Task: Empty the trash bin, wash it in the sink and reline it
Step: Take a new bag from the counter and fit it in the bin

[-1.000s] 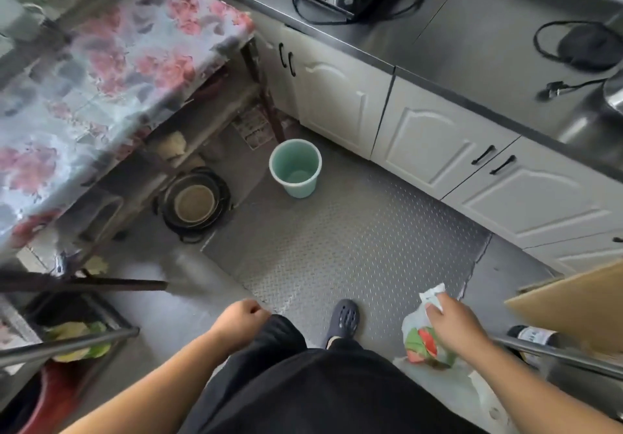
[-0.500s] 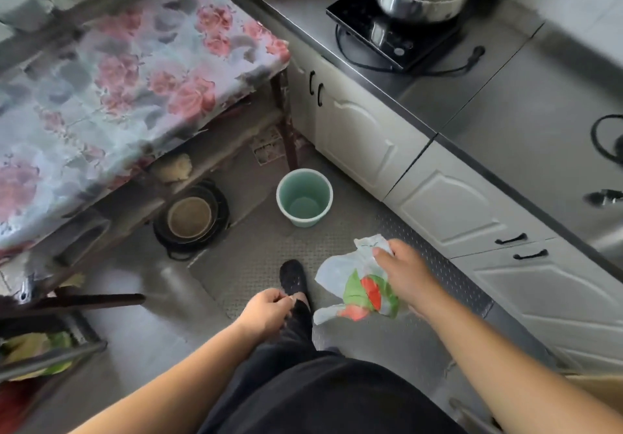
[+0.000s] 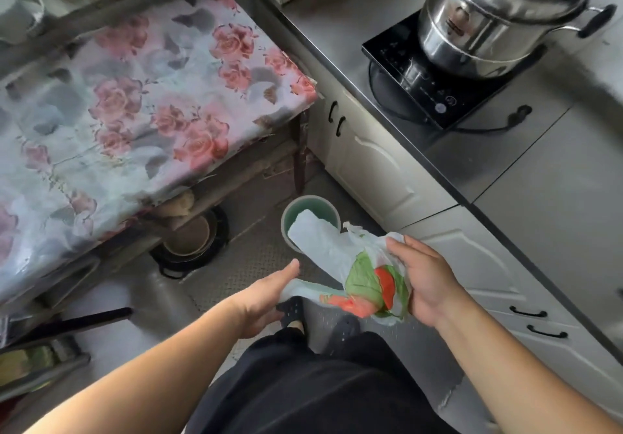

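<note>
The floral-covered table [image 3: 135, 103] fills the side left of the green bin [image 3: 305, 204], and under its near edge a dark pan [image 3: 190, 241] sits on the floor holding a paler bowl-like insert; what else is in it I cannot tell. The left hand [image 3: 259, 298], nearer the viewer than the bin, has its fingers nearly straight, and its palm touches a trailing edge of the plastic bag [image 3: 340, 258]; whether the thumb pinches that edge is hidden. The bin stands upright on the ribbed floor mat [image 3: 236, 275] beside the white cabinets [image 3: 377, 170]. It shows a bare green inner wall, with one end of the bag in front of its mouth; whether that end dips inside I cannot tell. To the right of the bin, the right hand [image 3: 424, 282] has its grip clamped on the bunched, red-and-green printed part of the bag.

This looks like the relining step. The next move probably calls for finding the bag's mouth, spreading it with both hands, and lowering it over the bin's rim.
</note>
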Demonstrator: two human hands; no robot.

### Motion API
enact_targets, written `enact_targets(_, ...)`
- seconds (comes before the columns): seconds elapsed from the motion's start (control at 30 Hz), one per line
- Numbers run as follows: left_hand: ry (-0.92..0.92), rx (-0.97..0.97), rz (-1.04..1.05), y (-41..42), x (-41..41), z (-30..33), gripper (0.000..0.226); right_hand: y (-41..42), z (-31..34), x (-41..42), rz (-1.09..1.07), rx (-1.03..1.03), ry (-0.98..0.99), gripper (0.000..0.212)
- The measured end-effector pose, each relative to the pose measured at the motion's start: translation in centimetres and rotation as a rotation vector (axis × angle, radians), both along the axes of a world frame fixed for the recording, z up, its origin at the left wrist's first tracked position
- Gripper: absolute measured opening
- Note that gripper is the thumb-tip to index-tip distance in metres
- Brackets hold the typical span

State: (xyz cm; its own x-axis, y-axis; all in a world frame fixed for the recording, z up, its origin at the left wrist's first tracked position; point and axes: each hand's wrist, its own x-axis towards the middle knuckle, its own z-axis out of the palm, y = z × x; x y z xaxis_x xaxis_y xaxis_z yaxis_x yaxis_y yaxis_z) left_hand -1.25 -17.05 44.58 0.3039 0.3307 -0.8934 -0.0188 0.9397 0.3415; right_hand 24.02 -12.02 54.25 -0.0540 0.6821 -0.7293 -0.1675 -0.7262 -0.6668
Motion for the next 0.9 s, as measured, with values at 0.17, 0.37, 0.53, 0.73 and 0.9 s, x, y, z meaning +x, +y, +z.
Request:
enact_targets(0.17, 0.169, 0.178, -0.499, 2.4, 0.5, -0.4, 0.074, 2.5, -0.8, 0.0, 0.025, -0.03, 0.002, 0.021)
enact_targets(0.37, -0.018, -0.053, 0.313, 5.6, 2.5, 1.2, 0.069, 5.2, 0.1, 0.7, 0.256, 0.035, 0.013, 0.018)
enact_targets(0.53, -0.167, -0.132, 0.497, 8.2, 4.4, 3.0, 0.076, 6.3, 0.7, 1.7, 0.454, 0.053, 0.126, 0.014)
enact_targets(0.73, 0.196, -0.091, 0.75, 10.2, 5.6, 3.7, 0.031, 7.2, -0.5, 3.9, 0.387, 0.094, 0.075, 0.019)
enact_targets(0.9, 0.361, -0.087, 0.959, 9.8, 4.1, 3.0, 0.021, 8.2, -2.6, 6.8, 0.223, 0.193, -0.166, 0.022)
